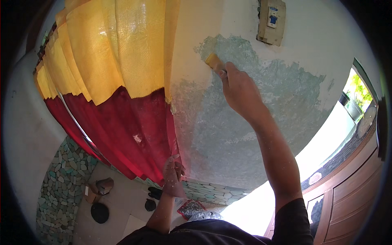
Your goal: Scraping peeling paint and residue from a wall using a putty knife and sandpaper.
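My right hand [242, 90] grips a flat scraper [215, 62], its wide yellowish blade against the wall. Around the blade, the pale paint gives way to a rough grey-green patch [245, 128] that spreads down and to the right. Lower down, my left hand [172, 176] has hold of the edge of a red and yellow curtain [134, 122] near its bottom corner. The curtain hangs in folds to the left of the patch. White specks dot my left hand.
Above the patch is a beige circuit-breaker box [272, 23]. At right, a wooden door [349, 196] stands beside a bright opening. Pebble stone cladding [62, 177] lines the lower left wall. On the floor are a cardboard box [92, 193], a black round object [99, 213] and a speckled red-edged mat [192, 209].
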`<state>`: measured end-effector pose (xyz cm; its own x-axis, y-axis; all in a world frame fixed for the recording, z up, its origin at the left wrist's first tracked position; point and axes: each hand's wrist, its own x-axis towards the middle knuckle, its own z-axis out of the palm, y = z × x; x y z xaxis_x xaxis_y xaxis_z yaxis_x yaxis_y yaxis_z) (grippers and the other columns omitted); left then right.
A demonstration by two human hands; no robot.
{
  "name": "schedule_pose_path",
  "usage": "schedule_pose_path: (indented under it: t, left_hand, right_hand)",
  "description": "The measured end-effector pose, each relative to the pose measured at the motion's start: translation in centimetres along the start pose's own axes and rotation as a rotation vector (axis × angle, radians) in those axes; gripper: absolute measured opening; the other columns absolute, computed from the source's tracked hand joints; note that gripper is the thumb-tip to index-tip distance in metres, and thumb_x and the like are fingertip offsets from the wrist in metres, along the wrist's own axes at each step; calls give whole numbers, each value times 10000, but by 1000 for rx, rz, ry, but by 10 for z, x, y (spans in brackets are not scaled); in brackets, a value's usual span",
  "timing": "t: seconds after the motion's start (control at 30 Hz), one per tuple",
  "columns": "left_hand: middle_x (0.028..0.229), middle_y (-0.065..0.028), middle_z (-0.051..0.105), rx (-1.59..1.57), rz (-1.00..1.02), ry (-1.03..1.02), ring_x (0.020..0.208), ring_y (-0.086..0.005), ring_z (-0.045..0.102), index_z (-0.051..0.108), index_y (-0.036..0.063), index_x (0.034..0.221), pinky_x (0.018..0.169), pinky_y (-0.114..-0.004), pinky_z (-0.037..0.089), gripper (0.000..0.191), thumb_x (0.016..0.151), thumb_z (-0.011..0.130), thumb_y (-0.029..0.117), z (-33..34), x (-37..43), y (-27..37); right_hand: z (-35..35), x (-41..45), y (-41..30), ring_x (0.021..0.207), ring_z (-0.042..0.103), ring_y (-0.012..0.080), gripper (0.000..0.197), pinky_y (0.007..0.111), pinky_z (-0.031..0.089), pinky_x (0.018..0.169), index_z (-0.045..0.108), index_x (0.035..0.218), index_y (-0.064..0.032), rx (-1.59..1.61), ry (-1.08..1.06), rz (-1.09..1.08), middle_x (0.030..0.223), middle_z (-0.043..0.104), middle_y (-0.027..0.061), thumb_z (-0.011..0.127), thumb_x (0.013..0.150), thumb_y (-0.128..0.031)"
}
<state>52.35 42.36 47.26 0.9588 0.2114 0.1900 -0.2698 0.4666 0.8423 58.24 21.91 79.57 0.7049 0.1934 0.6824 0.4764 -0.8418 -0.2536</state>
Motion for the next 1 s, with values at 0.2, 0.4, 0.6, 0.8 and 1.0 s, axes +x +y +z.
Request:
schedule_pose_path:
  t: [0.2, 0.4, 0.6, 0.8, 1.0]
  left_hand:
    - [575, -71, 558, -25, 25, 18, 312, -84, 353, 530, 10, 1137, 387, -226, 368, 387, 989, 392, 340, -4, 0, -2]
    - [570, -76, 563, -37, 12, 26, 304, -89, 351, 530, 6, 1136, 375, -230, 368, 390, 987, 392, 340, -7, 3, -1]
    - [575, -74, 569, -6, -6, 13, 305, -79, 348, 533, 12, 1137, 369, -230, 365, 397, 985, 394, 351, 1, 2, 1]
    - [568, -69, 560, -20, -27, 37, 307, -74, 343, 537, 14, 1136, 375, -226, 367, 398, 981, 406, 357, 7, -1, -3]
    - [565, -50, 564, 5, -2, 36, 321, -82, 360, 550, 32, 1122, 372, -234, 366, 414, 972, 415, 393, -2, -5, 0]
  right_hand:
    - [-3, 11, -9, 760, 599, 439, 204, 531, 460, 667, 482, 961, 15, -15, 28, 3, 780, 604, 264, 431, 924, -179]
    - [0, 17, -6, 760, 594, 452, 213, 536, 458, 670, 481, 940, 24, 54, 60, -45, 781, 597, 282, 424, 929, -181]
    - [-3, 23, -10, 769, 595, 457, 213, 537, 462, 681, 486, 928, 35, 72, 32, -17, 805, 600, 293, 420, 929, -167]
    - [5, 28, -7, 778, 598, 452, 214, 528, 466, 703, 496, 935, 32, 49, 71, -33, 812, 606, 282, 427, 927, -171]
    - [-5, 22, -12, 798, 599, 449, 229, 522, 465, 714, 501, 954, 33, 63, 30, -11, 834, 611, 283, 424, 928, -180]
